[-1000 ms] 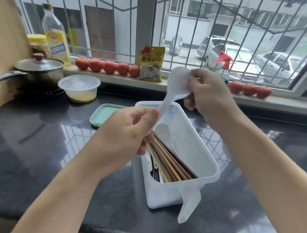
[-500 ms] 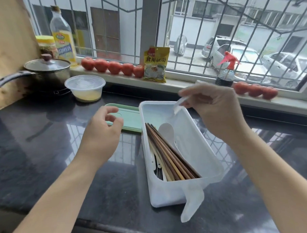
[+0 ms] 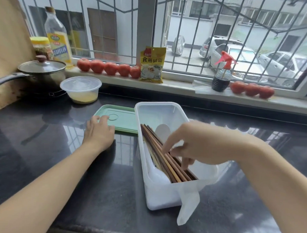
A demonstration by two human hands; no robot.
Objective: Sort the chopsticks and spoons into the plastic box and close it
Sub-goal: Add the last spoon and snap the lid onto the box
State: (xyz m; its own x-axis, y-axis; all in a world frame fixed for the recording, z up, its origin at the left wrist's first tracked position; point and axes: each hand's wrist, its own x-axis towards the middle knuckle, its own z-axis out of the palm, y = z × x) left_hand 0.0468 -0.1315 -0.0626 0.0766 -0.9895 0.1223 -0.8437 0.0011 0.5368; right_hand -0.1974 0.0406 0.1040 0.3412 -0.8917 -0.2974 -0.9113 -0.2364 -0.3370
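— Far left of the worktop (image 3: 32, 164)?
— A lidded saucepan (image 3: 43, 71) on the hob, a wooden board (image 3: 6, 44) leaning behind it. On the sill behind stand a yellow-lidded jar (image 3: 40, 47) and an oil bottle (image 3: 57, 40). Just right of the pan sits a round clear tub (image 3: 81, 89) with a yellowish layer at the bottom.

— Left hand?
— The left hand (image 3: 98, 131) lies low on the worktop, fingers extended, their tips on the near left corner of the green lid (image 3: 122, 117). It grips nothing. The lid lies flat, its right edge against the box.

— The box?
— The white plastic box (image 3: 160, 196) stands open at centre, long axis running away from the viewer. A translucent clasp flap (image 3: 188, 206) hangs down at its near end. Inside, the brown chopsticks (image 3: 158, 151) lie lengthwise in a bundle. One white spoon (image 3: 162, 130) shows its bowl toward the far end; another white spoon (image 3: 158, 174) lies against the left wall at the near end.

— Right hand?
— The right hand (image 3: 199, 146) is inside the box, over the chopsticks, fingers spread and pointing down. Fingertips touch the bundle; I cannot tell whether any stick is pinched.

— The sill?
— A row of tomatoes (image 3: 110, 67), a yellow packet (image 3: 152, 64) upright, then a spray bottle (image 3: 222, 75) with a red trigger, then three more tomatoes (image 3: 252, 89) at the right
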